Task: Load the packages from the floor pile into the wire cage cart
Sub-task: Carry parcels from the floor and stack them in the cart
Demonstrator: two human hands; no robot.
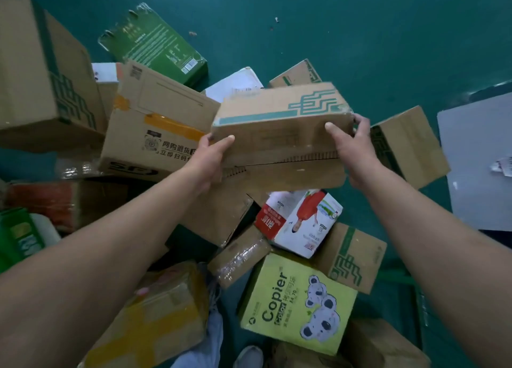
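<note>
I hold a brown cardboard box with a teal logo [279, 135] lifted above the floor pile, in the middle of the view. My left hand [210, 157] grips its left end, thumb on the near face. My right hand [353, 149] grips its right end, fingers curled round the far corner. Beneath and around it lies the pile of packages: a large SF box with orange tape [155, 129], a yellow-green copier paper box [299, 304], a red and white carton [297, 221]. No wire cage cart is in view.
A big brown box [47, 77] stands at the left and a green flat box [155, 43] behind it. More brown boxes [410, 143] lie at the right beside a grey sheet [476, 160]. Green floor [360, 35] stretches beyond. My shoe [248, 356] shows at the bottom.
</note>
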